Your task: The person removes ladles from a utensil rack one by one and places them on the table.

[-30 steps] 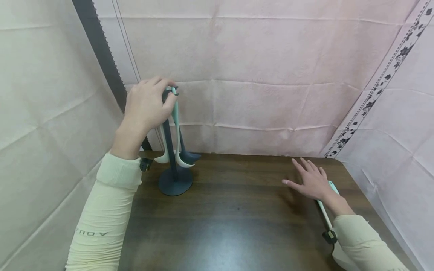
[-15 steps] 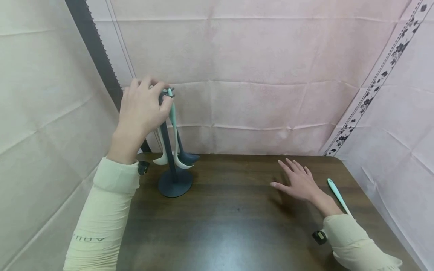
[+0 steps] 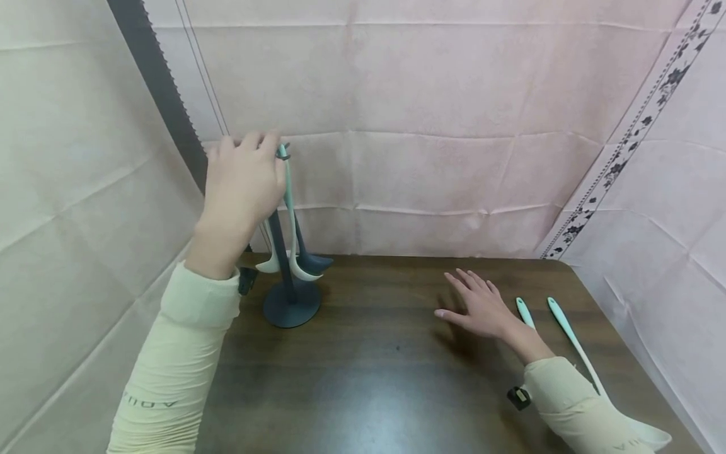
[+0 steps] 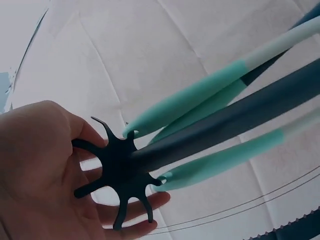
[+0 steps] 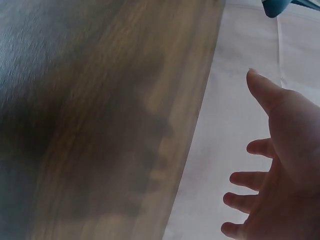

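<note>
Dark grey utensil stand (image 3: 291,296), a round flat base with an upright post, sits at the back left of the dark wood-grain counter (image 3: 386,378), close to the wall. At the post's top is a black star-shaped hanger (image 4: 120,175) with thin, hooked spokes. The left hand (image 3: 242,186) is curled around this top, fingers wrapped behind the spokes in the left wrist view. Matte, rounded mint-green handles (image 4: 200,102) hang from the spokes alongside the post; their white and dark blue spoon ends (image 3: 303,268) cluster just above the base.

The right hand (image 3: 479,309) lies flat, fingers spread and straight, on the counter right of centre, holding nothing; well apart from the stand. Just beside its wrist lie two loose utensils with mint handles: a shorter one (image 3: 524,312) partly hidden under the forearm, and a longer one (image 3: 573,340) with a white shaft running toward the near right corner. Both forearms wear pale cream sleeves (image 3: 176,366). A small black clip-like device (image 3: 517,397) sits at the right cuff.

Counter surface: smooth, with a slight sheen. Walls: pale pink creased fabric sheets (image 3: 431,126) on three sides. A dark serrated strip (image 3: 155,88) runs diagonally at left; a floral-patterned band (image 3: 629,145) runs diagonally at right.
</note>
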The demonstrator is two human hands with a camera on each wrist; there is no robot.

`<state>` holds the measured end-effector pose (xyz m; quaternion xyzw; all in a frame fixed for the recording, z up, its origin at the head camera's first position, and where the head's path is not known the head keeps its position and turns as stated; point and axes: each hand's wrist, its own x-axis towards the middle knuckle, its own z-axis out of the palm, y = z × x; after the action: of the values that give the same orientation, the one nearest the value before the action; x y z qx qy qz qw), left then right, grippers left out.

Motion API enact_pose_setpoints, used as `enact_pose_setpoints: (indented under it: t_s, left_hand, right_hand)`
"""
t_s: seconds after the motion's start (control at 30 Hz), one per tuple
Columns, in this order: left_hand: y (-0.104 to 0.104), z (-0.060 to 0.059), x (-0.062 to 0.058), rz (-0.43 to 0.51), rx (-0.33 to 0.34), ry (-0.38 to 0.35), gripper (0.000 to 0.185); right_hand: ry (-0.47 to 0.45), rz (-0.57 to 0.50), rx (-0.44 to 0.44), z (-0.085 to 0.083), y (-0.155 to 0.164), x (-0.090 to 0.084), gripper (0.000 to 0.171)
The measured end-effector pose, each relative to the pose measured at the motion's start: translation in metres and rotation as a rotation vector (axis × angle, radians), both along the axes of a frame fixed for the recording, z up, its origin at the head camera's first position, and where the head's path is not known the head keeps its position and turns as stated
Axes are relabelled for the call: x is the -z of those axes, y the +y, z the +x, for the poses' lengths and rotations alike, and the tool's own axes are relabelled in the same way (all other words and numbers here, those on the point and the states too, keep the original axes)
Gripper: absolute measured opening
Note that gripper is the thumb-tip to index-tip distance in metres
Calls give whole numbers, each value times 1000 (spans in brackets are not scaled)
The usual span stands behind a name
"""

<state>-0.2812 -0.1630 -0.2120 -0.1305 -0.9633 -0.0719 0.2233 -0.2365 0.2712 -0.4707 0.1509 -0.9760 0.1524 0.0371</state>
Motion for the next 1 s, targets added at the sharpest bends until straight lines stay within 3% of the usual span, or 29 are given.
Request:
enact_pose_setpoints:
  t_s: [0.13,0.27,0.5,0.6,0.7,0.83,1.0]
  left_hand:
    - [-3,-1,2,-63,34,41,55]
    - [-11,-3,5,-31,103,64,52]
    - [-24,-6,1,8,214,23,56]
    - [-28,-10,0,71,255,-5,56]
    - [-33,-17,2,191,293,-29,54]
    - [-34,-24,7,345,284,6,54]
    - [-22,-31,14,432,188,179,53]
  right_hand:
    - [-4,15,-16,1,-7,0,93]
    - [-1,10,-24,2,-12,0,93]
    - [24,-3,-59,-1,-22,5,94]
    - [51,-18,-79,-1,-27,7,95]
    - [79,-46,-94,-1,-34,6,96]
    - [101,-97,-102,-2,-45,2,97]
    - [124,-168,-92,-5,-65,-6,94]
